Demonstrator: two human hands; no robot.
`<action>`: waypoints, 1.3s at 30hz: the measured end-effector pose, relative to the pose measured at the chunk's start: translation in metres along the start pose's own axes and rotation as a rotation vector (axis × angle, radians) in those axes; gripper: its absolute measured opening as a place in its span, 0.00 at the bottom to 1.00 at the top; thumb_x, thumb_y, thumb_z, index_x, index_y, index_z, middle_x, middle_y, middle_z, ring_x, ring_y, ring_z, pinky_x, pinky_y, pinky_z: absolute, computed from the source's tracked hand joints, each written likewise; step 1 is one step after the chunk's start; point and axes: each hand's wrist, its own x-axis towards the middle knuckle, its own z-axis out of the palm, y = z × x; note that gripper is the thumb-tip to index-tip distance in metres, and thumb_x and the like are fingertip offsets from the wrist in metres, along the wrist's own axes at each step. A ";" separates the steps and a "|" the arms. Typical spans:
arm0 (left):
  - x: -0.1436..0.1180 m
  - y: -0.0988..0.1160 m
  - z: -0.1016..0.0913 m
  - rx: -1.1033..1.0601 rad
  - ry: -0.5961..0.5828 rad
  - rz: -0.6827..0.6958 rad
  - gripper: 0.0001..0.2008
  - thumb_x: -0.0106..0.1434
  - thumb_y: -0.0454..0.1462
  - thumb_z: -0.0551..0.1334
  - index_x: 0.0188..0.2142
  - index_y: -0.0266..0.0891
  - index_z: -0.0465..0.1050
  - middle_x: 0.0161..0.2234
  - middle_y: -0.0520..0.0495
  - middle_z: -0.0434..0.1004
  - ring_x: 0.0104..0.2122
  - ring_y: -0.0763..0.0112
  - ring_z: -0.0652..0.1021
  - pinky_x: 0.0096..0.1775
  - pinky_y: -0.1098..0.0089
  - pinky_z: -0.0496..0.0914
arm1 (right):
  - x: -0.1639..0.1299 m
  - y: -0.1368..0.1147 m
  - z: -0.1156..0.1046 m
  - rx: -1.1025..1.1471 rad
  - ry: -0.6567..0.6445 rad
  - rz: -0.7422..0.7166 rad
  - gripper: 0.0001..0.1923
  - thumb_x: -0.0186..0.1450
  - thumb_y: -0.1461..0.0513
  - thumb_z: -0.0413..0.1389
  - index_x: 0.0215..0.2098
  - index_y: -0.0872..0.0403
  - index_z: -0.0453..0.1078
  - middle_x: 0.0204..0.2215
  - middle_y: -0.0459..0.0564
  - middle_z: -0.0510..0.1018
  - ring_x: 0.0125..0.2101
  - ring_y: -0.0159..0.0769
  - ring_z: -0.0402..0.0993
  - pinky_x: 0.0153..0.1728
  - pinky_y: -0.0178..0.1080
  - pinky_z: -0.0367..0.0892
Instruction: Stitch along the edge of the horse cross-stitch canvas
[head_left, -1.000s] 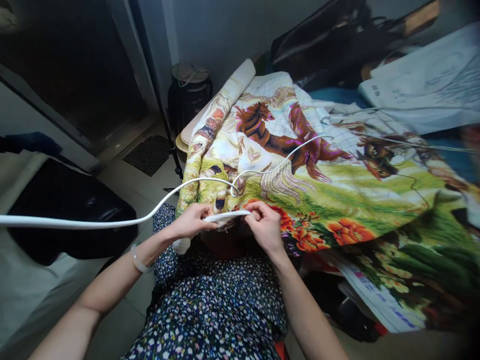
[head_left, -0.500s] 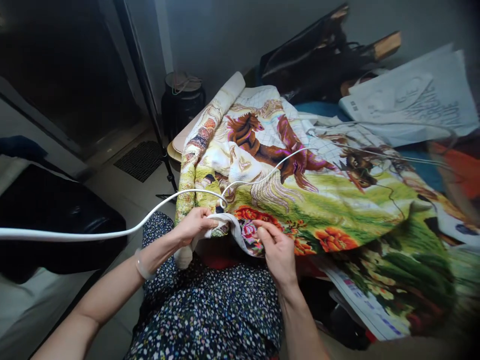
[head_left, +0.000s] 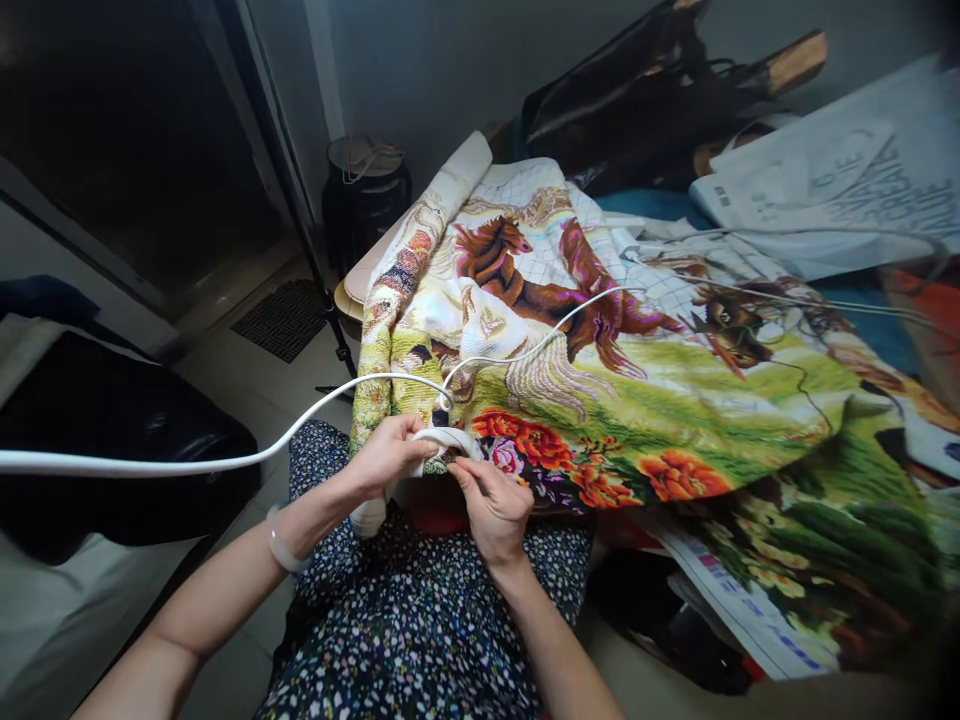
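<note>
A large cross-stitch canvas (head_left: pixel 525 350) with brown horses and orange flowers spreads over my lap and to the right, its left side rolled into a long tube (head_left: pixel 379 340). My left hand (head_left: pixel 391 455) is closed on the canvas's folded white edge, near the lower end of the roll. Just to the right, my right hand (head_left: pixel 495 505) pinches with thumb and forefinger at the same fold. Whatever those fingertips hold is too small to make out. A white cable (head_left: pixel 322 405) comes in from the left and loops just above both hands.
A black stand pole (head_left: pixel 289 180) rises behind the roll, with a dark round container (head_left: pixel 364 195) nearby. A black bag (head_left: pixel 120 440) lies at left. White printed bags (head_left: pixel 832 190) and a dark bag (head_left: pixel 600 120) are piled at the back right. A printed sheet (head_left: pixel 739 600) hangs beneath the canvas.
My right hand has moved left and closer to my left hand at the fold. The white edge that was stretched between them is bunched shorter. My left hand has stayed in place.
</note>
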 end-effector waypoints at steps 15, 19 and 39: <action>-0.001 -0.001 0.000 0.006 0.051 -0.038 0.18 0.45 0.41 0.66 0.27 0.33 0.58 0.21 0.53 0.62 0.20 0.81 0.62 0.22 0.79 0.55 | -0.005 -0.025 -0.013 0.161 -0.226 0.312 0.05 0.64 0.65 0.54 0.33 0.57 0.72 0.31 0.46 0.72 0.31 0.25 0.68 0.32 0.29 0.65; 0.000 -0.004 -0.001 -0.009 0.037 -0.034 0.18 0.45 0.40 0.66 0.28 0.33 0.58 0.20 0.53 0.62 0.19 0.81 0.62 0.21 0.79 0.53 | -0.006 -0.025 -0.010 0.139 -0.202 0.297 0.04 0.62 0.67 0.55 0.33 0.57 0.73 0.26 0.45 0.71 0.26 0.23 0.66 0.26 0.29 0.62; -0.001 -0.001 0.001 -0.061 0.036 -0.029 0.18 0.45 0.39 0.66 0.28 0.32 0.59 0.22 0.53 0.63 0.20 0.82 0.63 0.22 0.79 0.55 | -0.012 -0.025 -0.003 0.294 -0.186 0.506 0.07 0.63 0.62 0.55 0.33 0.57 0.73 0.27 0.48 0.71 0.27 0.27 0.66 0.27 0.31 0.61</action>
